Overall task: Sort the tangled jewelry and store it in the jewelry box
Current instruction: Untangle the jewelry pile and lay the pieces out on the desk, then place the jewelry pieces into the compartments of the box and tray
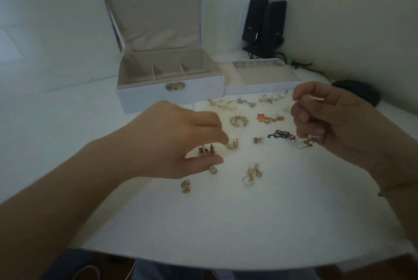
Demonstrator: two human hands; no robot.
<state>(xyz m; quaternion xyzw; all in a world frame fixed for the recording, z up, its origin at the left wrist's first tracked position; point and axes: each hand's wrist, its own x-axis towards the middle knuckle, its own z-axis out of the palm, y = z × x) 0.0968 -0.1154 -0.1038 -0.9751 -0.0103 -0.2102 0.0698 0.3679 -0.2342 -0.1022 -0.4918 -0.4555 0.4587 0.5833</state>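
Several small gold jewelry pieces lie spread on the white table, among them an orange piece (pixel 263 118), a dark blue piece (pixel 281 134) and a gold square earring (pixel 251 175). My left hand (pixel 178 141) hovers over them, thumb and fingers spread around a small brown piece (pixel 207 150) on the table. My right hand (pixel 328 119) is raised at the right with curled fingers, holding a small silver and gold earring (pixel 307 141). The white jewelry box (pixel 172 93) stands open behind, with its removable tray (pixel 262 87) beside it on the right.
Two black speakers (pixel 263 23) with cables stand in the back corner. A dark object (pixel 359 94) lies at the right behind my right hand. The table's front edge runs along the bottom, with my lap below it.
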